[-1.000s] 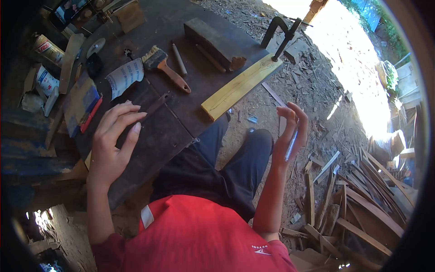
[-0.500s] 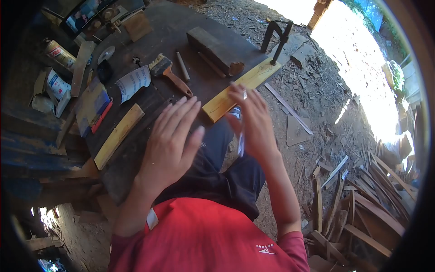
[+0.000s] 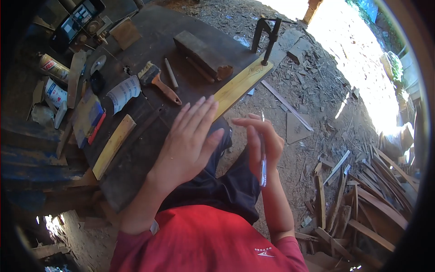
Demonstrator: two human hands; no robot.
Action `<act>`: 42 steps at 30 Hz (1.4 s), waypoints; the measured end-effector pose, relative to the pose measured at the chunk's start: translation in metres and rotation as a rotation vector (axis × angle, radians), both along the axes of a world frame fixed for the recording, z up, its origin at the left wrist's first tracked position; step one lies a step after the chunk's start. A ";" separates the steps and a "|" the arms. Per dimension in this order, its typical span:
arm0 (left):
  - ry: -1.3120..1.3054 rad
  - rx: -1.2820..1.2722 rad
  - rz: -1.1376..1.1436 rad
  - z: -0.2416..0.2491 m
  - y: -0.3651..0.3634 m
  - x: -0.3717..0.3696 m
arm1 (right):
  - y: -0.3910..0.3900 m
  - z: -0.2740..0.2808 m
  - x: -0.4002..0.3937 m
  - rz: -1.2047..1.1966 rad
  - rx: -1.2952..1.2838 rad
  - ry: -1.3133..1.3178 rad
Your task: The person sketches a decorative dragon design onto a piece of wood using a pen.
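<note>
Pen (image 3: pixel 262 156), blue and thin, stood nearly upright in the right hand (image 3: pixel 263 145), above the lap and just off the near edge of the worktop (image 3: pixel 136 149). Its tip rose above the curled fingers (image 3: pixel 244 122), which pinched it about the middle, and its lower end hung past the wrist.

At the far left of the worktop stood a can (image 3: pixel 53 68) and, below it, a white pack (image 3: pixel 55 93); what either held could not be told. Near them lay a blue block (image 3: pixel 86 115) with a red pencil (image 3: pixel 94 128) along its edge. A short yellow slat (image 3: pixel 114 145) lay slantwise just right of these. Above it lay a curled sheet of sandpaper (image 3: pixel 123 92), then a brush (image 3: pixel 156 80) with a brown handle, then a small dowel (image 3: pixel 171 73).

The left hand (image 3: pixel 190 140) was spread flat over the near part of the worktop, fingers straight and released, grasping nothing; whether it touched the surface could not be told. Its fingertips lay at the near end of a long yellow plank (image 3: pixel 242 84), which ran up and to the right. A dark wood block (image 3: pixel 201 54) lay just behind the plank, and a black clamp (image 3: pixel 265 38) gripped the plank's far end.

The pen was just right of the left hand, apart from it. Beyond the right hand, wood scraps (image 3: pixel 353 199) lay heaped on the dirt ground (image 3: pixel 317 90).
</note>
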State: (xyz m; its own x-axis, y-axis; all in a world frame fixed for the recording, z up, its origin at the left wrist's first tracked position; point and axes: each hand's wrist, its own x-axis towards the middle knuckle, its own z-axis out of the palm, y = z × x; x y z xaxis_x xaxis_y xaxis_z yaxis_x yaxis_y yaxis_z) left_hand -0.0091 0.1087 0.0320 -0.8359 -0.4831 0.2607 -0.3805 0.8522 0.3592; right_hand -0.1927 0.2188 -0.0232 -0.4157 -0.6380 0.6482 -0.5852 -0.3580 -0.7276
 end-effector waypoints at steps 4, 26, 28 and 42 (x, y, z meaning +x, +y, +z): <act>-0.034 0.005 -0.017 -0.004 0.005 0.002 | 0.000 -0.009 -0.004 -0.027 0.034 -0.038; 0.173 0.133 -0.152 -0.009 0.024 0.110 | -0.038 0.026 0.087 -0.164 0.143 0.159; 0.171 0.144 -0.161 -0.005 0.026 0.114 | -0.046 0.021 0.082 -0.157 0.173 0.235; 0.052 0.086 -0.347 0.057 -0.022 0.145 | -0.062 -0.016 0.074 -0.141 -0.014 0.270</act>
State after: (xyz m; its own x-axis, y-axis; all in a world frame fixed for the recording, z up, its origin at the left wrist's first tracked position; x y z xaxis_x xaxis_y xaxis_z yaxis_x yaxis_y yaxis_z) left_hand 0.1356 0.0868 0.0890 -0.9406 -0.1950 0.2778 -0.0532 0.8930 0.4469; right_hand -0.1192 0.1567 -0.0392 -0.3109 -0.5761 0.7560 -0.8016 -0.2685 -0.5342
